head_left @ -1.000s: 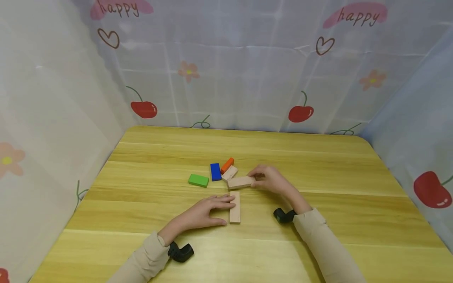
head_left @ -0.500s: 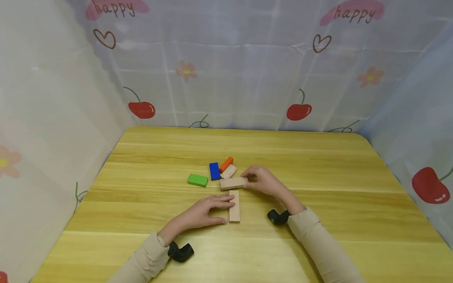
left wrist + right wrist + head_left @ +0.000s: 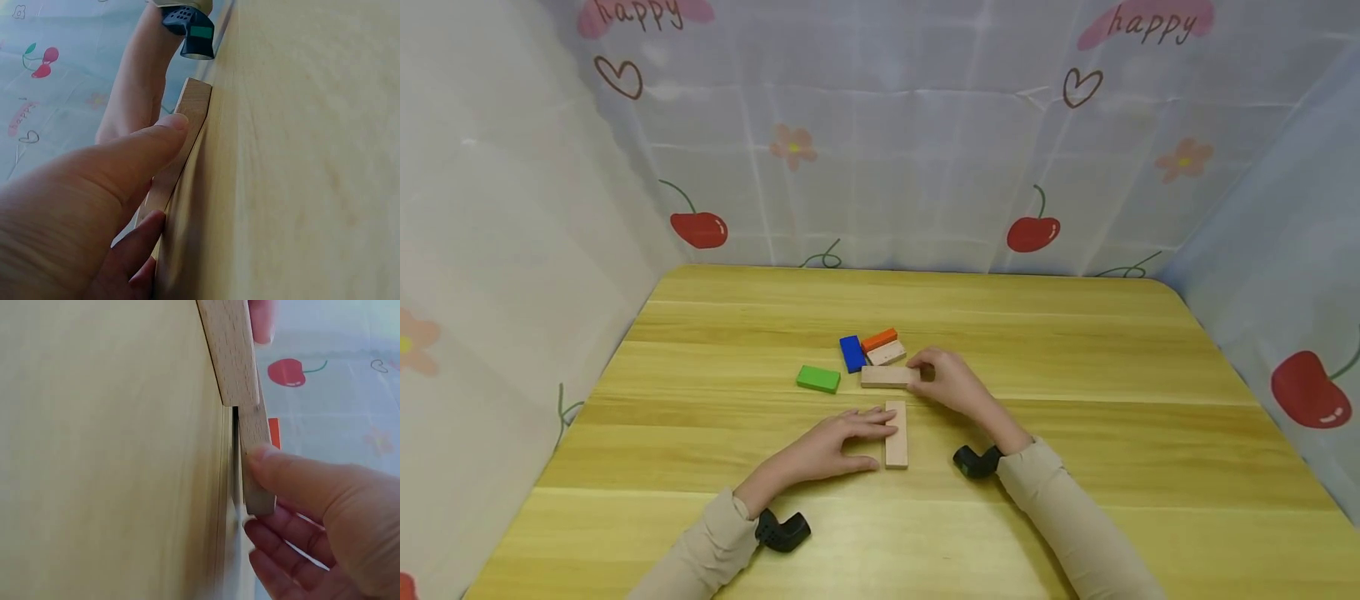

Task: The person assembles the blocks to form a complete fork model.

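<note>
In the head view my right hand (image 3: pixel 951 383) pinches the right end of a long plain wooden block (image 3: pixel 883 377) lying crosswise. The right wrist view shows its thumb (image 3: pixel 265 459) against this block, with the fingers on the other side. My left hand (image 3: pixel 831 446) rests its extended fingertips on a second plain wooden block (image 3: pixel 897 450), which lies lengthwise on the table. The left thumb points toward that block's left side. Just behind the held block lies a short plain block (image 3: pixel 887 353), with an orange block (image 3: pixel 879 339) along its far side.
A blue block (image 3: pixel 852 354) lies left of the orange and short plain blocks. Farther left is a green block (image 3: pixel 818 379). All are on the wood-grain table (image 3: pixel 1075 333), with a printed curtain (image 3: pixel 880 167) behind it and at both sides.
The right hand has slid its block left and slightly away. The orange and short plain blocks have swung more crosswise, and the blue block has shifted back. The left hand has stayed put.
</note>
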Tool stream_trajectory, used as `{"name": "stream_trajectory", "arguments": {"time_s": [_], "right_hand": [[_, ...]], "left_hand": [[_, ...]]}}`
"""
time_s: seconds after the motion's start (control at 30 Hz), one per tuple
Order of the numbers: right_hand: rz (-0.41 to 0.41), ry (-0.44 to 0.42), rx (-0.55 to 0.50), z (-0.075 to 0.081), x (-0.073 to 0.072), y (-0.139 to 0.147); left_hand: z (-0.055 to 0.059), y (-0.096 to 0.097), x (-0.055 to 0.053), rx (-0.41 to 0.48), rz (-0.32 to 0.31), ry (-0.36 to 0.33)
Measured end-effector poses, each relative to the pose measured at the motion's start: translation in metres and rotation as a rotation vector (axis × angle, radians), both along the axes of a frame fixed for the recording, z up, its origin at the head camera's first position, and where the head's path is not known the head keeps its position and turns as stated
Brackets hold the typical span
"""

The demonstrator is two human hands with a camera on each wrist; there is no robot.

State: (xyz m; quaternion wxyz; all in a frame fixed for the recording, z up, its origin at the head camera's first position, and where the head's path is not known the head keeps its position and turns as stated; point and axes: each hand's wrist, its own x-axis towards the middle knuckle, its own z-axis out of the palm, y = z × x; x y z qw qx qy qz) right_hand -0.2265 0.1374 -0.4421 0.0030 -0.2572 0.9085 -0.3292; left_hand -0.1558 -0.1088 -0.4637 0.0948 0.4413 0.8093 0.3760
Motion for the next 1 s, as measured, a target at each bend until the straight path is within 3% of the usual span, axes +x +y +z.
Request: {"name": "stream_trajectory", "arguments": {"time_s": [0.13, 1.0], "right_hand": [[-0.038, -0.002, -0.010, 0.000, -0.002, -0.002], [0.024, 0.016, 0.021, -0.004, 0.012, 0.010]], "left_hand": [[-0.001, 0.000, -0.001, -0.003, -0.001, -0.006], [0.001, 0.000, -0.002, -0.014, 0.012, -0.005]]}}
